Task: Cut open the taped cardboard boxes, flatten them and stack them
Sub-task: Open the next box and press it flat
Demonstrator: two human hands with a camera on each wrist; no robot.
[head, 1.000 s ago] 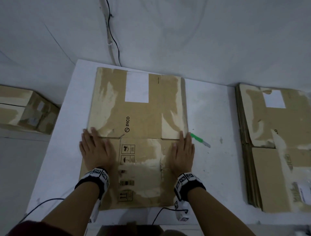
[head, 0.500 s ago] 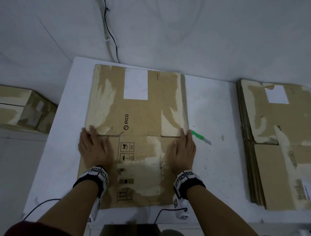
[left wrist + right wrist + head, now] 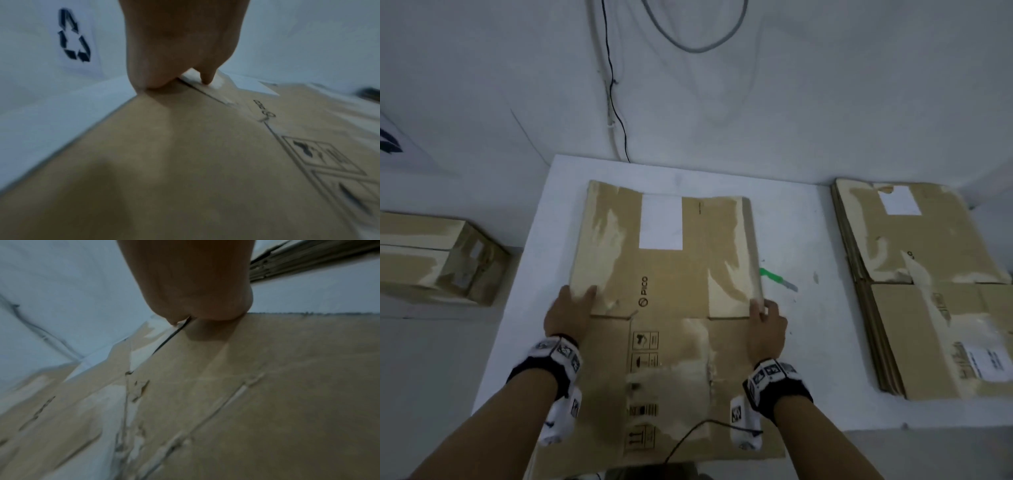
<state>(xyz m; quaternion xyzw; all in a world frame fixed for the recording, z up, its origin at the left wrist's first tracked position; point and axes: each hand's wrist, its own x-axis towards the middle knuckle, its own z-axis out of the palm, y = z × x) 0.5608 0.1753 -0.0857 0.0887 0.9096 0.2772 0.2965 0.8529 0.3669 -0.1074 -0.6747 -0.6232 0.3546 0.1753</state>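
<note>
A flattened cardboard box [image 3: 671, 270] with a white label and PICO print lies on the white table [image 3: 811, 363]. My left hand [image 3: 570, 310] grips its left edge at the fold line, thumb on top and fingers tucked under the upper panel. My right hand [image 3: 767, 318] grips the right edge at the same height. In the left wrist view the left hand [image 3: 180, 48] pinches the edge of the box [image 3: 205, 162]. The right wrist view shows the right hand [image 3: 195, 288] closed on the edge of the box [image 3: 257, 386]. A green utility knife [image 3: 777, 278] lies on the table just right of the box.
A stack of flattened boxes [image 3: 928, 294] lies at the table's right end. Two taped boxes [image 3: 438, 260] sit on a lower surface to the left. Cables [image 3: 616, 102] hang down the white wall behind the table. A thin black cable [image 3: 688, 435] crosses the box's near edge.
Both hands left their flat press on the near panel and slid outward and forward to the box's side edges, where they now grip it. The head view tilted up.
</note>
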